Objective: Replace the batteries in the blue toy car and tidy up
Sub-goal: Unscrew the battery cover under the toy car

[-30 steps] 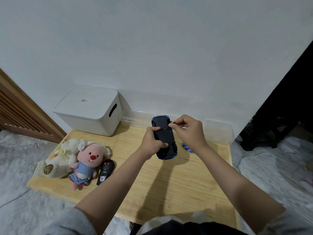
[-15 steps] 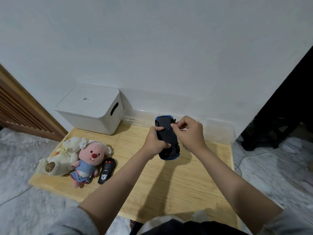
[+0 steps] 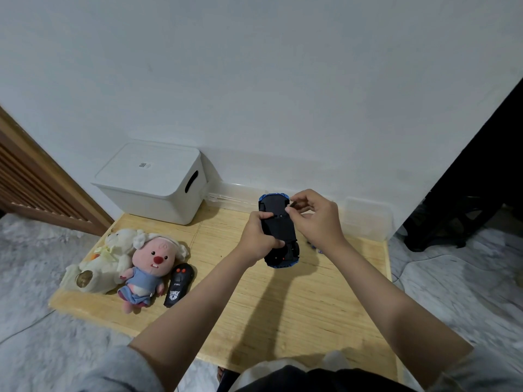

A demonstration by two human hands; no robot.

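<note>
Two hands: both were on the blue toy car (image 3: 278,230), held upside down above the wooden table (image 3: 297,306), black underside facing me.
Left hand (image 3: 259,240): fingers and thumb were curled round the car's left flank and rear half, carrying its weight.
Right hand (image 3: 317,219): fingertips were pinched at the right edge of the chassis, near the front half; what they pinched was too small to tell, possibly a latch or screw of the battery cover.
Car position: it was clear of the table surface, nose toward the wall, blue trim visible at both ends.
Handling, judged: the car looked like a light, rigid plastic shell; smooth sides could slip, so the flanks between the wheels seemed the safest hold. Wheels and thin trim seemed the fragile parts and were best avoided.
Step, judged: I appeared to be opening or closing the battery compartment; batteries were not visible.
Risk, judged: a small cover or screw could drop and roll off the table.
Other items: black remote control (image 3: 179,284), pink plush toy (image 3: 148,267), white plush toy (image 3: 104,261) and white storage box (image 3: 152,181) lay to my left; small bluish objects (image 3: 318,248) sat partly hidden beneath my right wrist.
</note>
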